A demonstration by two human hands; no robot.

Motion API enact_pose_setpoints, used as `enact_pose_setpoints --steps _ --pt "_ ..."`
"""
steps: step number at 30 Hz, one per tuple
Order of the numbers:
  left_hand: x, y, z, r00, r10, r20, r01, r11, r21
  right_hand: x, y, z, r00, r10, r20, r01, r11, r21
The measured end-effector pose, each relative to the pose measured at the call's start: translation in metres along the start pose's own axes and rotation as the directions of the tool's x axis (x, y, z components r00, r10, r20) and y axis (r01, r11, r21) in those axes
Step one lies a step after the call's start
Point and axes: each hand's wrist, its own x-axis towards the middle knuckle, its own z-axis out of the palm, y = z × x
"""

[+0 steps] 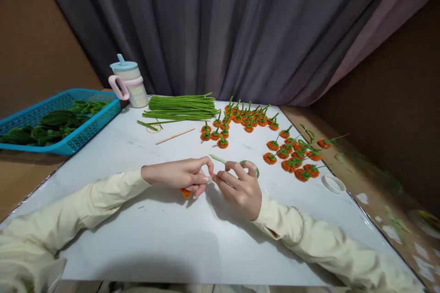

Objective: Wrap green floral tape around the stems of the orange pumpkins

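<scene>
My left hand is closed near the middle of the table, with an orange fuzzy flower head showing beneath its fingers. Its fingertips nearly meet those of my right hand, which is pinched around a pale green strip of tape. Behind the right hand's fingers shows part of a green-edged tape roll, mostly hidden. What lies between the two sets of fingertips is too small to make out. Beyond the hands stand several orange flower heads with green stems.
Green pipe-cleaner stems lie in a bundle at the back, near a thin wooden stick. More orange flowers and a white ring are at right. A lidded tumbler and blue basket of green pieces stand left.
</scene>
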Motion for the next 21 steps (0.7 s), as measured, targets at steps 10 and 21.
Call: enact_pose_setpoints --steps 10,21 --pt "0.020 -0.035 -0.010 0.979 -0.159 0.126 0.202 0.818 -0.539 -0.011 -0.001 0.013 0.998 -0.058 -0.034 0.055 0.994 -0.095" --pt "0.022 -0.043 -0.016 0.990 -0.113 0.082 0.139 0.822 -0.552 -0.004 0.000 0.014 0.995 0.067 0.075 -0.062 0.996 -0.066"
